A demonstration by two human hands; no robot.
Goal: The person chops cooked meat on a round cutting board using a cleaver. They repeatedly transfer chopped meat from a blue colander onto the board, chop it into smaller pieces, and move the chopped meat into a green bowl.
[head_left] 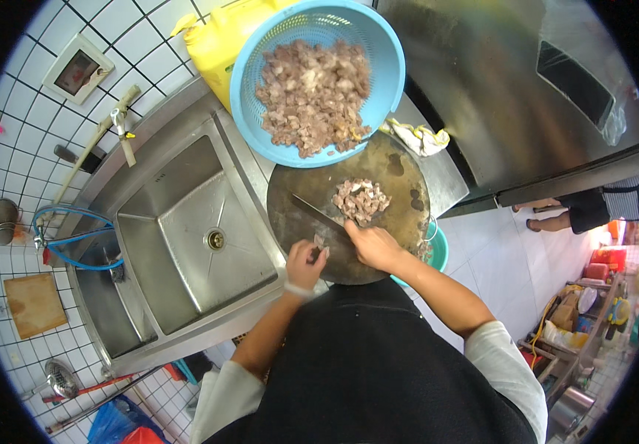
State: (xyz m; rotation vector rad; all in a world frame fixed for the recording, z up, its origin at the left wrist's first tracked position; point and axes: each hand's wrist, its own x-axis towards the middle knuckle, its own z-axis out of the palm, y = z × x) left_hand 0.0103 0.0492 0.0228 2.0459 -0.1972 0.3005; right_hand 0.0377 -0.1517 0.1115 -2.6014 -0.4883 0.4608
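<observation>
A round, dark-stained chopping board [297, 233] lies in front of me. My right hand [372, 246] is wrapped round the handle of a cleaver [318, 212], whose dark blade points to the far left, low over the board. Just beyond the blade sits a small heap of chopped meat [361, 200]. At the board's near left edge, my left hand [305, 264] is closed with curled fingers on a small pale piece of meat [319, 241], slightly blurred. A large blue plastic colander [245, 111] with more chopped meat overlaps the board's far edge.
A steel sink [179, 244] with a tap [121, 126] is on the left. Behind the colander stands a yellow jerrycan [219, 48]. A cloth [417, 138] lies right of the colander. A green basin [438, 248] sits below the board's right side. Another person's legs [549, 211] show at far right.
</observation>
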